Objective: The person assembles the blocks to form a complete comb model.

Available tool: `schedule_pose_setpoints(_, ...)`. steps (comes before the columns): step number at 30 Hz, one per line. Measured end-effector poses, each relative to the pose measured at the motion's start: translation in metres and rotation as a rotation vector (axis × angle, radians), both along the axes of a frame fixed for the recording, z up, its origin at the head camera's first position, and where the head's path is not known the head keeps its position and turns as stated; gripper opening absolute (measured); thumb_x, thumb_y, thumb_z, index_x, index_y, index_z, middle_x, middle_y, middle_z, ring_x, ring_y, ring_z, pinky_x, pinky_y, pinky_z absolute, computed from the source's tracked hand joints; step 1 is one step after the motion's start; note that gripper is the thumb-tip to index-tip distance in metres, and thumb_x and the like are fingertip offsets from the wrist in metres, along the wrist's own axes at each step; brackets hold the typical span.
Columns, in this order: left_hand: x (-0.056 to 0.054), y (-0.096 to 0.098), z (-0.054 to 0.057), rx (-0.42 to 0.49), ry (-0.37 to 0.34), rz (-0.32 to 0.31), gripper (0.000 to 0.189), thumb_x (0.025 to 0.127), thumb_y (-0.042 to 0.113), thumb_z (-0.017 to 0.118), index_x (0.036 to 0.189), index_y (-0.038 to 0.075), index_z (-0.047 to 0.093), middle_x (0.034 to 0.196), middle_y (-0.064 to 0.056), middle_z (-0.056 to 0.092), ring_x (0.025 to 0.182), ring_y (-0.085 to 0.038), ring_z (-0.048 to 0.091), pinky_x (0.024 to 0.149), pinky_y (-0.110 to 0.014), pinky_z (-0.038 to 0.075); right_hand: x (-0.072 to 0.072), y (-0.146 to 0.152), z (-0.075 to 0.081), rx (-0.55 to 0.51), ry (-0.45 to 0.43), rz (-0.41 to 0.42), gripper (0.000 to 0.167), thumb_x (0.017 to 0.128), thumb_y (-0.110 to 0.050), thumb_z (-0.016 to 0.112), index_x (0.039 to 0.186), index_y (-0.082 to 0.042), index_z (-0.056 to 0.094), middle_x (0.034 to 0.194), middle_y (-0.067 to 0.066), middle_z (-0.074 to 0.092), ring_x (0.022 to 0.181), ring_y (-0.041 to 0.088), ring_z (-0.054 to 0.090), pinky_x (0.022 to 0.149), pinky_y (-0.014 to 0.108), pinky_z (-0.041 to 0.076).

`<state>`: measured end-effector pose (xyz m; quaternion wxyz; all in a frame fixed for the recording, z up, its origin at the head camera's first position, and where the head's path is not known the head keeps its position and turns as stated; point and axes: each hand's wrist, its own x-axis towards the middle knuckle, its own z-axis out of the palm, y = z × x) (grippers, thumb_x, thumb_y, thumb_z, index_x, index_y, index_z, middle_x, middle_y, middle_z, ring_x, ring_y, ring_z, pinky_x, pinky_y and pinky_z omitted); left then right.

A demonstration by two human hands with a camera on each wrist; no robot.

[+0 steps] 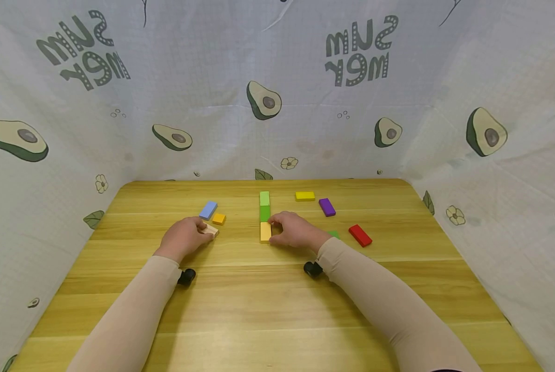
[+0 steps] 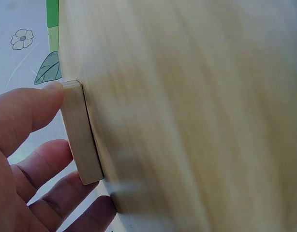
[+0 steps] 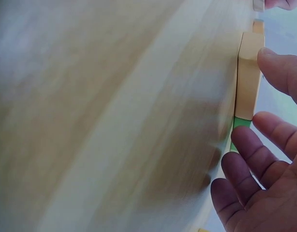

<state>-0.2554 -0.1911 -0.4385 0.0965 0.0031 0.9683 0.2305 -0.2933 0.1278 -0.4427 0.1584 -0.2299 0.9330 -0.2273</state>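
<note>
A row of blocks runs away from me mid-table: a light orange block nearest, then a green block and a light green block. My right hand pinches the light orange block at its ends, as the right wrist view also shows, with thumb and index finger on it and the other fingers spread loosely. To the left, my left hand holds a plain wooden block between thumb and fingers, close over the tabletop. Part of that block hides behind the fingers in the head view.
Beyond my left hand lie a blue block and a small orange block. On the right are yellow, purple and red blocks. A green block is partly hidden behind my right wrist. Printed cloth surrounds the table.
</note>
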Motion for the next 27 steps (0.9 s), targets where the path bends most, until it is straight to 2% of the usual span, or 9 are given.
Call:
schedule_pose_setpoints(7,0.000,0.000,0.000,0.003,-0.003,0.002,0.042,0.098,0.042,0.073,0.123,0.009,0.072,0.128,-0.015,0.073,0.091,-0.025,0.061,0.081,-0.040,0.050,-0.001,0.001,-0.001,-0.015,-0.010,-0.014,0.057,0.093,-0.030,0.083,0.140,-0.007,0.063,0.127,0.007,0.066,0.117,0.023,0.059,0.112,0.042,0.048)
schedule_pose_setpoints(14,0.000,0.000,0.000,0.000,0.003,-0.002,0.042,0.098,0.042,0.073,0.123,0.009,0.073,0.128,-0.015,0.073,0.092,-0.025,0.061,0.082,-0.040,0.050,0.000,0.009,0.004,-0.024,0.017,-0.028,0.060,0.095,-0.028,0.079,0.147,-0.006,0.059,0.140,0.016,0.065,0.132,0.033,0.060,0.117,0.048,0.046)
schedule_pose_setpoints(27,0.000,0.000,0.000,0.007,-0.007,0.003,0.044,0.098,0.043,0.073,0.126,0.008,0.072,0.131,-0.016,0.072,0.094,-0.026,0.062,0.082,-0.041,0.050,-0.005,0.066,0.014,0.007,0.076,-0.077,0.053,0.102,-0.023,0.070,0.149,-0.002,0.057,0.145,0.022,0.062,0.136,0.040,0.058,0.115,0.054,0.047)
